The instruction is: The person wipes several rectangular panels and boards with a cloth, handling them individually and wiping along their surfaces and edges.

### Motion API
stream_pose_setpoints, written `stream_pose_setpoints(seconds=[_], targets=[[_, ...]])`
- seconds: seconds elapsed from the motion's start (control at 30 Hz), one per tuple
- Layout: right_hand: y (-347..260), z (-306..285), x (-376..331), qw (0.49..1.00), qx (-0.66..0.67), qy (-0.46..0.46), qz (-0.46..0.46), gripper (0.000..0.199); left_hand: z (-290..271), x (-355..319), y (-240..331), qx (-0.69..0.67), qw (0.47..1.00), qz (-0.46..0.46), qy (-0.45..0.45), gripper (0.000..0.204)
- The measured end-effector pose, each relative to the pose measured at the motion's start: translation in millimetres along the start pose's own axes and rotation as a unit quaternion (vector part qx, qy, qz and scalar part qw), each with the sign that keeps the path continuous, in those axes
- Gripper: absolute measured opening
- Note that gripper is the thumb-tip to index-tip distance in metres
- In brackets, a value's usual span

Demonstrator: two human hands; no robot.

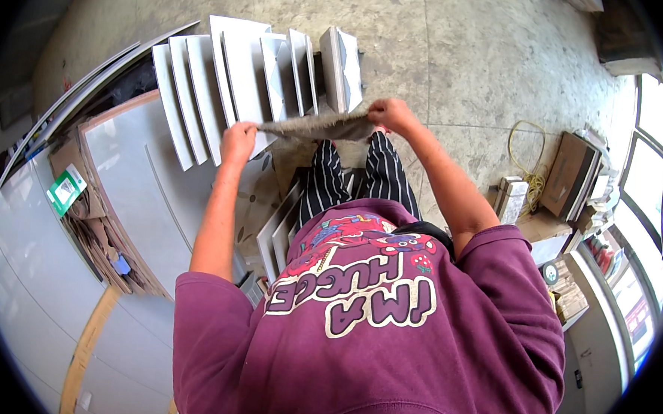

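Note:
A greyish-brown cloth with a fuzzy edge [321,127] hangs stretched between my two hands in front of my legs. My left hand [238,143] is closed on its left end, close beside a row of upright white panels [243,71]. My right hand [394,116] grips the other end, a little farther from me, over my right foot. Behind the cloth, the lower parts of several panels are hidden. A thicker white and grey block [340,69] stands at the right end of the row.
Large white boards [149,175] lie at left, with a green and white packet [66,190] and torn cardboard [101,240] among them. More panels [276,230] stand by my legs. At right are a yellow cord [527,157], a brown box [571,174] and windows. The floor [473,72] is concrete.

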State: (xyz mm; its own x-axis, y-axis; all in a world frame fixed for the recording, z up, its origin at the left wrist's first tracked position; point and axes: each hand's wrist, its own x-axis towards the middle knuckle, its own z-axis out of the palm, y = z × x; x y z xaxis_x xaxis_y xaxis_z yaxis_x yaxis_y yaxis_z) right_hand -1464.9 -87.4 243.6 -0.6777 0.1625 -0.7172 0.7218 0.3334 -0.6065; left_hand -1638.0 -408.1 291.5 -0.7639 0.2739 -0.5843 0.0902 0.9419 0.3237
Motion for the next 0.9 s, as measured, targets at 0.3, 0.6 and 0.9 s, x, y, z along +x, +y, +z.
stream_pose_setpoints(seconds=[0.3,0.6,0.9], targets=[[-61.7,-42.8,45.3,0.976,0.039,0.2,-0.077,0.021,-52.2,74.0,45.2,-0.038,0.971,0.129,0.197,0.017],[-56.8,6.1,90.5,0.979,-0.016,0.197,-0.056,0.017,-2.9,107.0,11.0,0.007,0.987,0.028,0.161,0.019],[-2.4,62.0,47.1,0.993,-0.075,0.084,-0.038,0.018,52.6,31.7,-28.5,0.036,0.997,-0.049,0.041,0.019]])
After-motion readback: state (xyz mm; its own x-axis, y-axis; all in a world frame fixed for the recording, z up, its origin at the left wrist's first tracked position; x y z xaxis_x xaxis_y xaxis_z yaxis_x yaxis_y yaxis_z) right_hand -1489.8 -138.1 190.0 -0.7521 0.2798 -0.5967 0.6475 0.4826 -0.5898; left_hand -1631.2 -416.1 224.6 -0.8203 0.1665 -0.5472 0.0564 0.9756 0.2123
